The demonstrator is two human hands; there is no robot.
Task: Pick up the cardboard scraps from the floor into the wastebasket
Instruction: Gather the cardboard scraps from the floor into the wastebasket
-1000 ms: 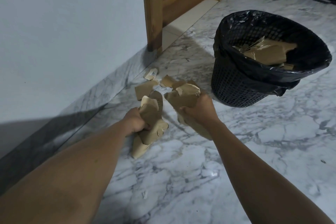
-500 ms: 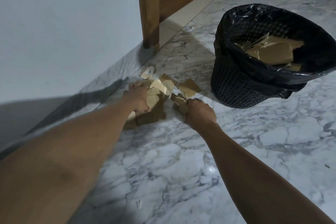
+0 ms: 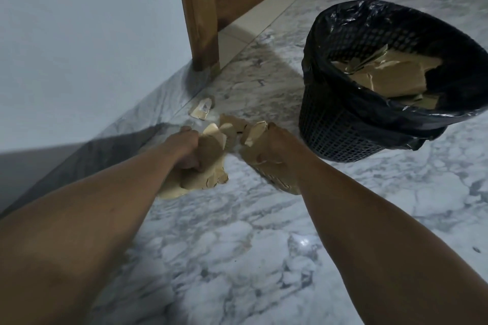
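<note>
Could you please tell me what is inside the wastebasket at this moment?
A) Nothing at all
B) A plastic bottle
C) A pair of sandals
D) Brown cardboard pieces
D: brown cardboard pieces lie inside the black-lined wastebasket, while the left hand and the right hand each grip more scraps beside it.

Dim, bluish; soft shadows on wall point(image 3: 79, 34); wide-angle bend at edges.
</note>
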